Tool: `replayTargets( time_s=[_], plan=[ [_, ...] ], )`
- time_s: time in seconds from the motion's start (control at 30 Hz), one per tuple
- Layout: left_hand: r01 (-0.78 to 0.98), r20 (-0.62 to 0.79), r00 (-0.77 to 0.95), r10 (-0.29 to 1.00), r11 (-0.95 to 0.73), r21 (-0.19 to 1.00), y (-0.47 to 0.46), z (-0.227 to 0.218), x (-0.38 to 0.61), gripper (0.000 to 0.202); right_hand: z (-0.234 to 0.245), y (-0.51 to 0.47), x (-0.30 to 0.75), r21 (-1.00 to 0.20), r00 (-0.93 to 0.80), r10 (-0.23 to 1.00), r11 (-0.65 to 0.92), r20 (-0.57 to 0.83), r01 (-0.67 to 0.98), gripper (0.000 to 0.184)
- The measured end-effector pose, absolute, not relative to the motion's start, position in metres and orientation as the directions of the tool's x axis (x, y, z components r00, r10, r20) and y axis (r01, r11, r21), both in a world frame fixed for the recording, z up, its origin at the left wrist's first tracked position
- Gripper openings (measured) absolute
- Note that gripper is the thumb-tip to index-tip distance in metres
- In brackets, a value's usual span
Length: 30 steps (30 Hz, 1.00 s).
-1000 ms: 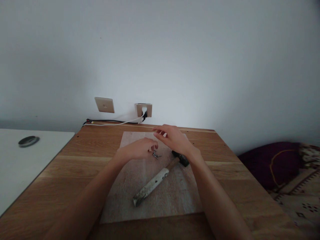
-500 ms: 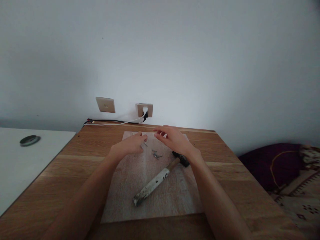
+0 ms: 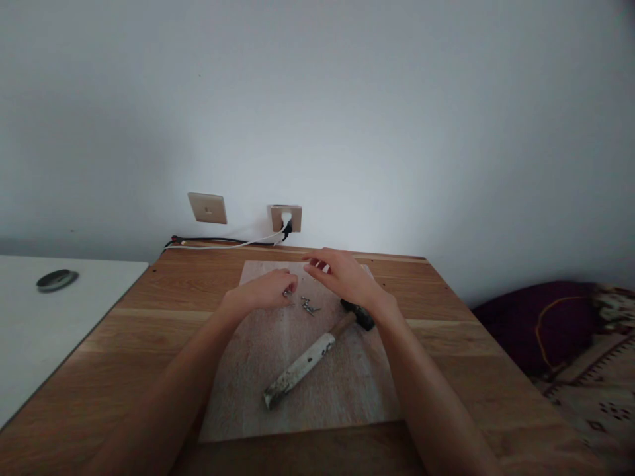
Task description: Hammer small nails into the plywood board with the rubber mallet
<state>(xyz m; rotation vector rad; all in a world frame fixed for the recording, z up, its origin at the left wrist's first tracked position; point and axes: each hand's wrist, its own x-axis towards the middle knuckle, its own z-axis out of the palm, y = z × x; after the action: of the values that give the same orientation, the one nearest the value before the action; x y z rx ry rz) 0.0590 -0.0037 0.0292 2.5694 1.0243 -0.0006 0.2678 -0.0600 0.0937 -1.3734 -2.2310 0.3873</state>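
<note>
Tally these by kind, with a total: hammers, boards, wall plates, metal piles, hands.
Hammer: 1
Board: 1
Wall plates: 2
Pile of small metal pieces: 1 (pieces too small to count)
Left hand and right hand: 2
Total: 7

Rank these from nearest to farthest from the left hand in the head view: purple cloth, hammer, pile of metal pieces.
1. pile of metal pieces: right of the left hand.
2. hammer: lower right, on the board.
3. purple cloth: beyond the table's right edge.
</note>
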Motion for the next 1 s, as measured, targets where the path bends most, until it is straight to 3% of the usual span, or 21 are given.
replayTargets(
  time_s=[0.3, 0.5, 0.73, 0.87, 1.0],
  plan=[
    [0.614, -0.2, 0.785, 0.587, -0.688, 0.387, -0.013, 0.036, 0.059, 0.024, 0.095, -0.061, 0.268, -0.478, -0.375, 0.888, 0.459, 0.265, 0.749, 0.023],
    [0.622, -0.231, 0.777, 0.586, -0.655, 0.43, -0.018, 0.036, 0.069, 0.014, 0.094, -0.06, 0.268, -0.476, -0.39, 0.88, 0.474, 0.27, 0.741, 0.024],
    [0.611, -0.12, 0.747, 0.654, -0.604, 0.512, -0.024, 0.032, 0.072, 0.015, 0.105, -0.069, 0.273, -0.5, -0.389, 0.87, 0.492, 0.301, 0.713, 0.024],
    [0.604, -0.018, 0.676, 0.737, -0.54, 0.586, -0.038, 0.046, 0.058, 0.02, 0.127, -0.09, 0.273, -0.516, -0.384, 0.837, 0.545, 0.391, 0.661, 0.025],
    [0.68, 0.162, 0.509, 0.846, -0.51, 0.527, -0.087, 0.064, 0.046, 0.014, 0.15, -0.12, 0.272, -0.547, -0.355, 0.796, 0.598, 0.49, 0.586, 0.024]
  ],
)
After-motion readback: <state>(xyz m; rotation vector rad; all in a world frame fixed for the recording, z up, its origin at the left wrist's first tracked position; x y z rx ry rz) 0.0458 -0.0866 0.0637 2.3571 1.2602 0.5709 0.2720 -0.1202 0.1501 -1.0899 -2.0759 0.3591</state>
